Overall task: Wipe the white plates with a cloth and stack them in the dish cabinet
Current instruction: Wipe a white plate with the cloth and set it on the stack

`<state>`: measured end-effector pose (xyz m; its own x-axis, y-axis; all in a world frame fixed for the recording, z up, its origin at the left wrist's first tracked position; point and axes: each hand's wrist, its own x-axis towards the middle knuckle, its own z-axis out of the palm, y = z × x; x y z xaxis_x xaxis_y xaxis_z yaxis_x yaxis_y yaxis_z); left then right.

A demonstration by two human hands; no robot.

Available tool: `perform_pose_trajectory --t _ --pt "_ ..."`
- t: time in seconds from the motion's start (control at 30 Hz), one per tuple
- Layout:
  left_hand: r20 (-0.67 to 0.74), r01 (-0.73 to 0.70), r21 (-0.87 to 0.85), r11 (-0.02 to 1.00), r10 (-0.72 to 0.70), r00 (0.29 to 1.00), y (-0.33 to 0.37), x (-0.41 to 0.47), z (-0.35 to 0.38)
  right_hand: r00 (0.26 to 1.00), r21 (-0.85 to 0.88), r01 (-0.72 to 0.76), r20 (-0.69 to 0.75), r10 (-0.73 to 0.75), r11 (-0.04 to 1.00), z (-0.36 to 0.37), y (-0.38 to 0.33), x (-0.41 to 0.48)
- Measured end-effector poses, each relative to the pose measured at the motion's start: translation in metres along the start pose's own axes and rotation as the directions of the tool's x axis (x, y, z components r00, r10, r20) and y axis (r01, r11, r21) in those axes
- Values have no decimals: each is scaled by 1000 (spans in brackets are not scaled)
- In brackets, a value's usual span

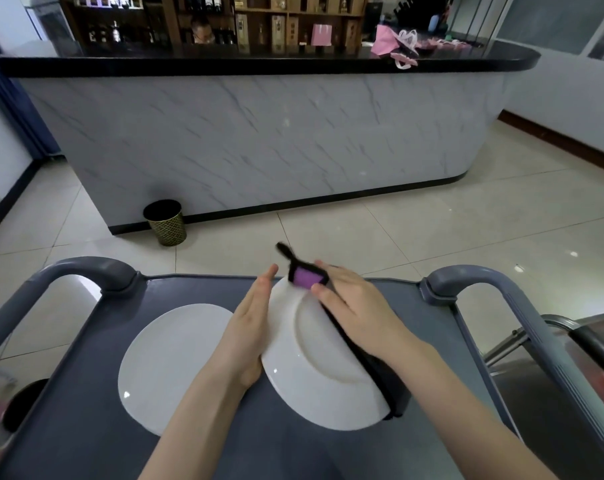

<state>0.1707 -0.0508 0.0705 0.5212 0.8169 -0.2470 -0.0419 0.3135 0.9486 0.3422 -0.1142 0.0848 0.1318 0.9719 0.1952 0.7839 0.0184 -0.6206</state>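
Note:
I hold a white plate [314,372] tilted up on its edge above the grey cart tray [86,427], its underside with the foot ring facing me. My left hand [248,327] presses flat against the plate's left rim. My right hand [356,313] grips a dark cloth with a purple patch [309,278] against the plate's right rim; the cloth runs down behind the plate to its lower edge. A second white plate [169,362] lies flat on the tray to the left.
The cart has grey curved handles at left [86,268] and right [467,278]. A marble-fronted bar counter [259,140] stands ahead with a black-and-gold bin [165,221] at its foot. A metal surface [543,375] sits at right. A person is behind the counter.

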Motion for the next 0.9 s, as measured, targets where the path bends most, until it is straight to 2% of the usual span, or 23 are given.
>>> perform_pose_trajectory --t 0.07,0.2,0.3,0.37,0.5,0.63,0.77,0.9 --pt "-18 15 2 1000 -15 1000 -3 4 1 1000 -31 -19 -7 19 999 2 0 1" --pt "-78 40 -142 989 -52 996 -6 9 0 959 -127 273 119 -259 954 24 -17 -24" --pt "-117 105 -161 981 -125 985 -1 10 1 924 -185 364 197 -329 913 29 -16 -43" --pt "-118 134 -141 981 -151 981 -1 11 2 931 -189 353 169 -324 916 25 -12 -34" --pt "-79 68 -143 987 -80 994 -5 6 5 983 -109 177 65 -171 978 21 -15 -10" --pt "-66 77 -186 979 -91 994 -6 7 1 941 -136 316 169 -292 939 32 -22 -40" --pt "-19 153 -186 970 -159 987 -13 4 -1 912 -134 366 248 -326 921 24 -9 -61" --pt "16 78 -258 963 -76 997 -12 0 6 956 -112 254 180 -232 961 19 -7 -40"
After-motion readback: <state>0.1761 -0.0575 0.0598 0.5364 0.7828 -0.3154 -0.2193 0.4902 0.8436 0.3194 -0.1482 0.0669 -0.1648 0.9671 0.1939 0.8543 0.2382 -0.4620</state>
